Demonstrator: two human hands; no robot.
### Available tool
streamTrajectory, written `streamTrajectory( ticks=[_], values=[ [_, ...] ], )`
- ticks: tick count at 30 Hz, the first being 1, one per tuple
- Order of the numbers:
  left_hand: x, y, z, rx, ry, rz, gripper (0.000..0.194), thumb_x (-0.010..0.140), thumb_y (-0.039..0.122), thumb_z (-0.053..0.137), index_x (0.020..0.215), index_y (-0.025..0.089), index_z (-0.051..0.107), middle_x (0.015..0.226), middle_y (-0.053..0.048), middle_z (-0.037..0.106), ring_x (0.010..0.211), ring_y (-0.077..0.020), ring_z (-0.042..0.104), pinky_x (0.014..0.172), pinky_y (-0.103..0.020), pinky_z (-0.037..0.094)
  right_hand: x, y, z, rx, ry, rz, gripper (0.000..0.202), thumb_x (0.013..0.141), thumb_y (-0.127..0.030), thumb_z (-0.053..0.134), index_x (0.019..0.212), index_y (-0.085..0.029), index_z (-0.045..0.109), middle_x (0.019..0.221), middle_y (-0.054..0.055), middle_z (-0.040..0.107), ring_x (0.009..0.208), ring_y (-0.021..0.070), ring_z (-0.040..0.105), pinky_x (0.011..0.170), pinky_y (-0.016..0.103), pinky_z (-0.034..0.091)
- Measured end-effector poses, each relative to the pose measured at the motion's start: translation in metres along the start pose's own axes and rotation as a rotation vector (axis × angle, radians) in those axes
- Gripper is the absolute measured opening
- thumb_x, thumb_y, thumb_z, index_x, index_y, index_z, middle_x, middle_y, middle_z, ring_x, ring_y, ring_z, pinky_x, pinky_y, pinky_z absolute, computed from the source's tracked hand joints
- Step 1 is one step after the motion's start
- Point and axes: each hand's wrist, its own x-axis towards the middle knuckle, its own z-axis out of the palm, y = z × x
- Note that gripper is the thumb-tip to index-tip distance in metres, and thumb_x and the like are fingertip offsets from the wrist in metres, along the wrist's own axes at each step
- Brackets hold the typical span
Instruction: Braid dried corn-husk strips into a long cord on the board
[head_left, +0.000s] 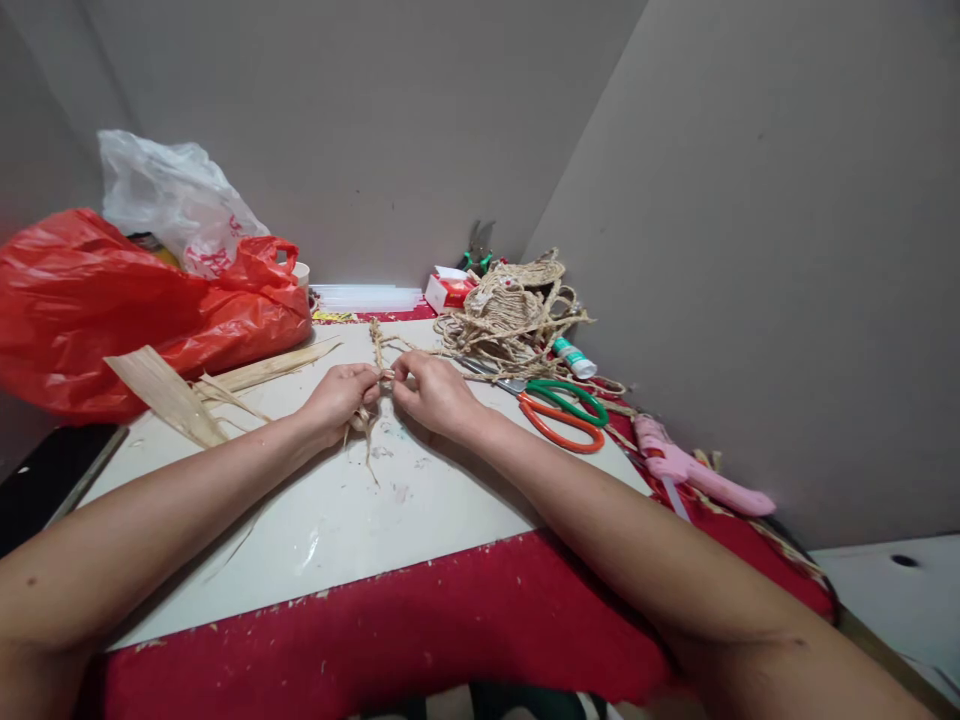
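My left hand (343, 400) and my right hand (431, 390) meet above the middle of a white board (450, 490). Both have their fingers pinched on a braided straw cord (376, 345), which runs away from me beyond the fingertips. Loose straw ends (367, 450) hang below my left hand. The fingers hide the exact spot where the strands are held. Scissors (562, 412) with one green and one orange handle lie to the right of my right hand. Strips of dried husk (169, 395) lie to the left.
A pile of braided cord (517, 310) sits at the back right, beside a red and white box (448, 288), pruning shears (478, 250) and a glue stick (574, 357). A pink glue gun (697, 470) rests at the right edge. Red (135, 310) and white plastic bags (169, 190) fill the back left.
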Motion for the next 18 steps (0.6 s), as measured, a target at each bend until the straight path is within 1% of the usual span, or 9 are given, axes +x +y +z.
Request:
streamTrajectory(
  ticks=[2,4,7,9,11,13,15,18],
  values=[
    [0.000,0.000,0.001,0.001,-0.001,0.012,0.013,0.077,0.020,0.053,0.065,0.015,0.051,0.041,0.007,0.035,0.033,-0.0052,0.031,0.035,-0.018,0.023,0.000,0.000,0.000,-0.007,0.012,-0.037,0.005,0.077,-0.018,0.049,0.075,-0.017,0.054,0.079,0.006,0.062,0.074,0.0185,0.054,0.070,0.028,0.038],
    [-0.001,0.001,0.001,0.008,0.004,0.023,0.015,0.077,0.018,0.052,0.062,0.015,0.049,0.042,0.007,0.036,0.033,-0.0048,0.032,0.035,-0.018,0.025,0.000,0.001,0.002,0.034,0.053,-0.047,0.005,0.078,-0.018,0.049,0.076,-0.017,0.054,0.082,0.007,0.062,0.079,0.0192,0.055,0.074,0.029,0.039],
    [0.000,0.000,0.001,0.005,0.003,0.021,0.014,0.077,0.015,0.051,0.063,0.016,0.047,0.041,0.007,0.036,0.033,-0.0048,0.032,0.036,-0.017,0.026,0.000,0.003,0.008,0.125,0.139,-0.032,0.006,0.078,-0.017,0.048,0.073,-0.018,0.051,0.087,0.008,0.062,0.085,0.0196,0.056,0.079,0.030,0.040],
    [0.001,-0.001,0.001,0.000,-0.001,0.018,0.013,0.077,0.016,0.051,0.064,0.016,0.047,0.041,0.007,0.036,0.033,-0.0049,0.032,0.037,-0.017,0.026,-0.001,0.003,0.011,0.181,0.170,-0.008,0.008,0.078,-0.017,0.048,0.071,-0.018,0.050,0.089,0.008,0.063,0.086,0.0195,0.057,0.079,0.030,0.041],
    [0.002,-0.001,0.000,0.011,-0.004,0.013,0.014,0.078,0.018,0.052,0.065,0.017,0.046,0.041,0.007,0.036,0.033,-0.0053,0.032,0.036,-0.018,0.025,-0.001,0.003,0.013,0.236,0.163,0.031,0.008,0.077,-0.017,0.049,0.069,-0.018,0.050,0.085,0.007,0.063,0.083,0.0188,0.058,0.077,0.030,0.041],
    [0.002,-0.002,0.000,0.033,0.008,0.018,0.016,0.077,0.019,0.054,0.064,0.017,0.046,0.041,0.007,0.036,0.033,-0.0051,0.032,0.036,-0.017,0.024,0.001,0.003,0.010,0.312,0.110,0.093,0.007,0.076,-0.017,0.050,0.069,-0.017,0.051,0.079,0.005,0.063,0.077,0.0173,0.058,0.074,0.030,0.042],
    [0.002,-0.001,-0.001,0.050,0.023,0.036,0.016,0.076,0.020,0.056,0.063,0.016,0.046,0.041,0.007,0.037,0.033,-0.0042,0.031,0.037,-0.017,0.024,0.005,0.003,0.003,0.429,0.062,0.159,0.003,0.075,-0.019,0.053,0.075,-0.016,0.055,0.076,0.003,0.062,0.073,0.0157,0.057,0.073,0.029,0.044],
    [0.002,-0.001,-0.001,0.050,0.011,0.060,0.018,0.075,0.020,0.058,0.062,0.015,0.047,0.041,0.007,0.038,0.034,-0.0032,0.030,0.038,-0.017,0.024,0.012,0.004,-0.009,0.601,0.048,0.233,0.023,0.076,-0.024,0.057,0.096,-0.013,0.056,0.085,0.004,0.063,0.079,0.0150,0.058,0.077,0.030,0.045]
  ],
)
